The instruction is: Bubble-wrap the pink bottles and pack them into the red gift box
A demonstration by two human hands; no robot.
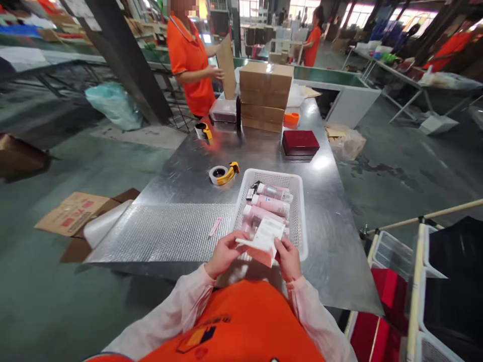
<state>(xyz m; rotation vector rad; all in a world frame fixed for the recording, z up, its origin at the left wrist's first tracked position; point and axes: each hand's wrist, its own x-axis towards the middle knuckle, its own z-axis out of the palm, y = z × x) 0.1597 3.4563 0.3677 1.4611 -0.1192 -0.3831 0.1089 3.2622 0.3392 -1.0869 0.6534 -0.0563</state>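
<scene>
You look to be mid-handling: your left hand (222, 255) and right hand (289, 259) pinch 1 folded white-and-pink card (269, 234) over the near part of the white basket (303, 216); moving it calls for light, even finger pressure

A half-open, folded white-and-pink card (269, 234) tilts over the near end of a white basket (302, 216).

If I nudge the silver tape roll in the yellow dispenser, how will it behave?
The silver tape roll in the yellow dispenser seems to lie on its flat side, so it would probably slide rather than roll. The smooth, shiny metal table likely offers little grip. The off-centre dispenser might make it swivel.
</scene>
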